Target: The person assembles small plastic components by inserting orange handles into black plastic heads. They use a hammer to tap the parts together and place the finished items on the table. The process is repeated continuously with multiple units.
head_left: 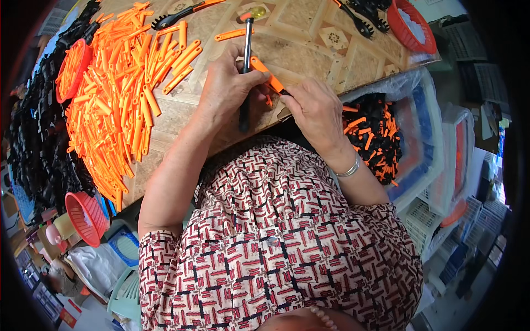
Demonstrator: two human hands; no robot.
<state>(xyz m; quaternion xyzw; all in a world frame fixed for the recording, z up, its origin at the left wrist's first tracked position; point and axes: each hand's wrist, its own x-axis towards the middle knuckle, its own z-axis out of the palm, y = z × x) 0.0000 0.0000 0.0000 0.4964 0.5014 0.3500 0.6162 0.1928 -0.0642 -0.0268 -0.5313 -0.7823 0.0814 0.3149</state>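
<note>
Left hand [233, 83] over the counter [326, 52], near its front edge: thumb laid across the hammer [248, 51], fingers curled around the shaft. Hammer is roughly upright in view, head toward the far side, one face clear yellow, the other reddish orange, black grip toward the person. Right hand [317, 107]: thumb and index finger pinching the near end of an orange handle [266, 74], dark bit showing at that end; other fingers folded. Handle sits between the two hands, slanted, far end just beside the hammer shaft. Left fingertips are close to it; can't tell if they grip it too. Big pile of loose orange handles [118, 105] on the left of the counter, red basket [83, 71] of orange pieces at its outer edge, black parts [38, 138] heaped beyond. One lone handle [232, 35] lies past the left hand, near a black-headed utensil [171, 19]. Second red basket [414, 27], whitish contents, far right corner. Plastic-lined bin [429, 132] right of the person, mixed black and orange pieces [375, 140] inside.
</note>
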